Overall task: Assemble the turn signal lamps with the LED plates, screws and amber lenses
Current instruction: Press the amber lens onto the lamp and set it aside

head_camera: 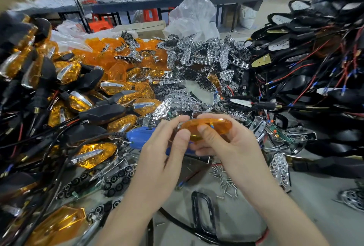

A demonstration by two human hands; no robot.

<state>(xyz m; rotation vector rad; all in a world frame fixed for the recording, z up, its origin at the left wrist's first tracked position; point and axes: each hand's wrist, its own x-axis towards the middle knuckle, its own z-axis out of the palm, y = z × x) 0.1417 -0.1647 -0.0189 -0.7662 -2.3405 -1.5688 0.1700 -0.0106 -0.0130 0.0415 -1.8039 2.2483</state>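
Gripping amber lens point(208, 126) at frame centre: left hand point(163, 147) pinches left end, right hand point(224, 143) curls round right end, both thumbs on near rim. Blue screwdriver point(137, 136) just left of left hand. Loose screws point(224, 179) lower centre. Finished lamps point(69, 92) left; chrome plates point(197, 54) upper centre; wired black housings point(315, 72) right.

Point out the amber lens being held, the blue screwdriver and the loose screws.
Translucent amber plastic lens point(208, 122): head view, top rim above the thumbs.
Blue plastic electric screwdriver point(138, 136): head view, body near the cable end.
Small silver metal screws point(224, 179): head view, middle of the pile.
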